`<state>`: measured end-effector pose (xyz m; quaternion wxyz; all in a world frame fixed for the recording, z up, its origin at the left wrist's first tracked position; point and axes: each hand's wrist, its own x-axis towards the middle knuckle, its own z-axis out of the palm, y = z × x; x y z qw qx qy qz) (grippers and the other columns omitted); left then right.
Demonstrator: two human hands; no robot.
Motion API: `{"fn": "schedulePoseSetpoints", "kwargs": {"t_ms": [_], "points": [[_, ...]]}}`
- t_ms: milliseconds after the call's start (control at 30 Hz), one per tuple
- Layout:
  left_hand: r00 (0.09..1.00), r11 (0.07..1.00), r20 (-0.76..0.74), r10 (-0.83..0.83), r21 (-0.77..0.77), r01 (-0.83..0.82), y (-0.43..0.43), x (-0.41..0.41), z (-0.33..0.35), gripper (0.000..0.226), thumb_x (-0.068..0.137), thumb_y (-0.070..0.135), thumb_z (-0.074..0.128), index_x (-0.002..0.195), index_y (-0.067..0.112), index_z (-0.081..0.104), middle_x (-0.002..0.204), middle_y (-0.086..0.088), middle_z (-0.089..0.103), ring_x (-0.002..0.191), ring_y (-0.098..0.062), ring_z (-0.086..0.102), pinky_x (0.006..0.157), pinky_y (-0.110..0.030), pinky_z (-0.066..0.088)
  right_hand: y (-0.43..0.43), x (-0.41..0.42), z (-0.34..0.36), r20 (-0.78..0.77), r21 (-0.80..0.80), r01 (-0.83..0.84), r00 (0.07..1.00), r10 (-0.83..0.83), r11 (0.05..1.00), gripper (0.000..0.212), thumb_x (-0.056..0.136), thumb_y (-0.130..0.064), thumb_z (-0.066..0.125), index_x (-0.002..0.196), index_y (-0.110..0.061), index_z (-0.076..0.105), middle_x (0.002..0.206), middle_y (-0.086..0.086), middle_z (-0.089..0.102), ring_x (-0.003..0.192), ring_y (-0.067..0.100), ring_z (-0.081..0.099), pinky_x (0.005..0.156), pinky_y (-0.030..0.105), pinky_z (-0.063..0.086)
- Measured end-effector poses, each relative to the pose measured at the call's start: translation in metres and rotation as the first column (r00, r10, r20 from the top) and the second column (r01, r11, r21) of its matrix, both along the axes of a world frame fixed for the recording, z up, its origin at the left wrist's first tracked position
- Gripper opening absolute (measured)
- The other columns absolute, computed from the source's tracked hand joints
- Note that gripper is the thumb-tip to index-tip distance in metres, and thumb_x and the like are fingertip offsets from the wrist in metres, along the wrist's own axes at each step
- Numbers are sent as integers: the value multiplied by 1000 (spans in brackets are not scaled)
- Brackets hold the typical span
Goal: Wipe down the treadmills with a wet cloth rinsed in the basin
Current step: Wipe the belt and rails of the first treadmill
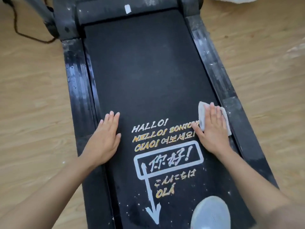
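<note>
Step in hand: wiping the belt surface.

The black rubber running belt of the treadmill (148, 71) runs lengthwise through the head view, with white and yellow printed greetings (165, 134) at its near part. The folded white cloth (201, 116) lies flat on the belt at the right edge, just beside the dusty black right side rail (219, 68).

The right hand (212, 129) presses down on the cloth with its fingers straight and together, not curled round it. The left hand (105, 139) rests flat on the belt's left edge with straight fingers, holding nothing, apparently as a brace. A grey shoe (212, 214) stands on the near end of the belt.

White specks dot the near belt, and pale smears mark the right rail and the black left side rail (77, 80), so most of the wiping appears undone.

The next move calls for even downward pressure and overlapping strokes across the belt width, with the left hand steadying the body, then attention to the rails. The basin is not in view, and whether the cloth needs rinsing cannot be told
</note>
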<state>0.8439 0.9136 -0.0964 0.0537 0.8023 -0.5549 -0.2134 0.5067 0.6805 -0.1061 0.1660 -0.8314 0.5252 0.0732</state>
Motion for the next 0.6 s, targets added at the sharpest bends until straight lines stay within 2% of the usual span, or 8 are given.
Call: {"fn": "schedulePoseSetpoints", "kwargs": {"t_ms": [67,133,200,300,400,467,533,600], "points": [[994,1000,-112,11,1,-11,2,-1,6,72,109,21,38,166,16,-6,173,-3,-13,159,-16,-14,130,-35,-4,46,33,-3,14,16,93,996,-93,996,111,91,-90,15,167,-15,-13,175,8,-18,161,25,-22,131,52,-5],[953,993,-280,118,11,-119,4,1,18,69,109,15,35,166,22,-3,172,11,-10,156,-2,-14,130,-31,-2,98,73,-5,-4,-8,-115,993,115,993,114,92,-89,21,166,-9,-12,175,12,-19,161,30,-22,131,52,-8],[906,968,-343,249,48,-248,10,3,27,65,109,11,31,166,32,8,168,21,0,151,5,-8,125,-20,-2,141,120,-10,21,-25,-376,926,376,926,112,94,-85,26,167,-8,-8,175,13,-18,161,32,-20,131,55,-6],[915,966,-310,256,58,-251,13,-3,32,65,105,7,27,165,31,17,171,8,17,151,7,2,122,-13,-2,183,178,-15,81,-32,-683,726,683,730,97,100,-74,29,169,-9,3,177,12,-8,162,29,-17,131,55,2],[916,969,-318,245,109,-221,17,-1,24,70,96,24,21,164,37,12,172,9,18,159,-8,10,129,-30,9,187,175,-20,60,-51,-812,578,814,581,82,107,-64,29,168,-11,15,177,11,9,164,27,-8,131,52,7],[924,964,-279,261,118,-237,15,-1,21,70,96,24,22,163,42,12,171,13,19,160,-17,11,128,-37,21,165,145,-22,65,-81,-858,504,862,508,79,107,-64,30,169,-18,12,177,3,7,164,23,-3,132,49,9],[921,948,-224,318,58,-314,8,-9,20,71,99,9,31,162,41,24,168,15,29,158,-20,21,121,-37,31,128,109,-21,37,-104,-820,562,826,563,80,107,-68,25,170,-24,4,178,-3,-2,164,20,-5,132,46,2],[903,910,-139,407,-27,-414,1,-20,23,73,96,0,36,158,38,38,160,11,45,148,-25,43,108,-39,41,83,72,-20,-10,-127,-645,760,649,753,82,105,-71,20,170,-25,0,177,-5,-6,164,19,-6,132,44,-2]]}}
